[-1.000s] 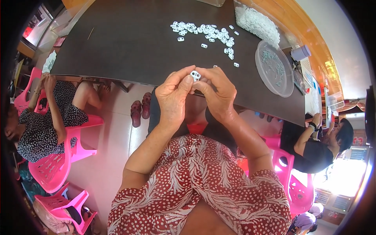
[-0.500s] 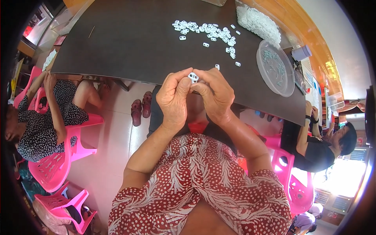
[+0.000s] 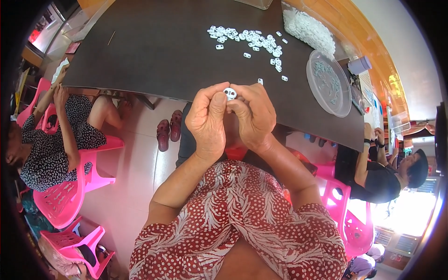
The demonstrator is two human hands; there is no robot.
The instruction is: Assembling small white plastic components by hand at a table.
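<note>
Above the dark table edge, left hand and right hand pinch one small white piece between their fingertips, seemingly face-up.

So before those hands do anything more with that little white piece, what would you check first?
1. Piece held: the small white piece is pinched at the fingertips of the left hand and right hand. Ok.
2. Piece in view: its top shows above the thumbs, two dark holes visible. Ok.
3. Piece whole or fitted right: too small to judge. Cannot tell.
4. Supply within reach: loose white pieces lie scattered on the dark table ahead. Ok.
5. Round clear tray sits to the right on the table, with small bits inside. Ok.
6. Elbow room: the seated people on either side sit apart from the hands. Ok.
</note>
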